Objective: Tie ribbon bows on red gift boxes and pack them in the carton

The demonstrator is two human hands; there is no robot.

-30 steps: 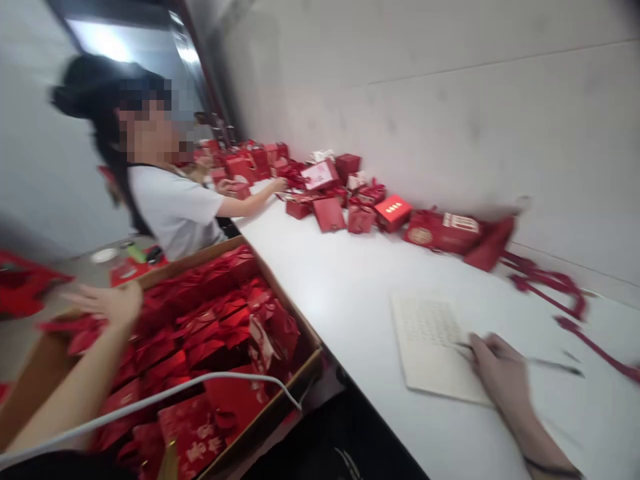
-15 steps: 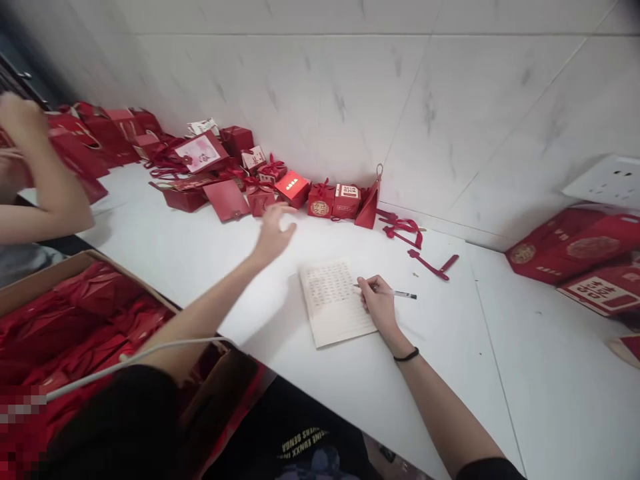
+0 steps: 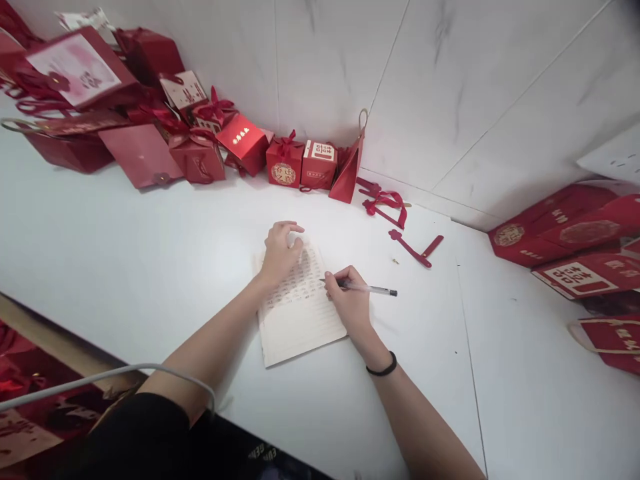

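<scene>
A notebook lies on the white table, its upper lines filled with handwriting and its lower part bare. My right hand rests on the page's right side, fingers closed around a pen whose tip points left at the writing. A black band circles my right wrist. Over the notebook's upper left is my left hand, fingers curved and apart with nothing between them; it covers part of the writing. Whether it touches the page I cannot tell.
Red gift boxes line the wall at the back. Dark red straps lie right of them. More red boxes stand at far right. A carton of red items is at lower left, crossed by a white cable.
My left hand has come from near the gift boxes to the notebook's upper left. The right hand still holds the pen on the page. The view has shifted closer, and the other person is out of sight.
</scene>
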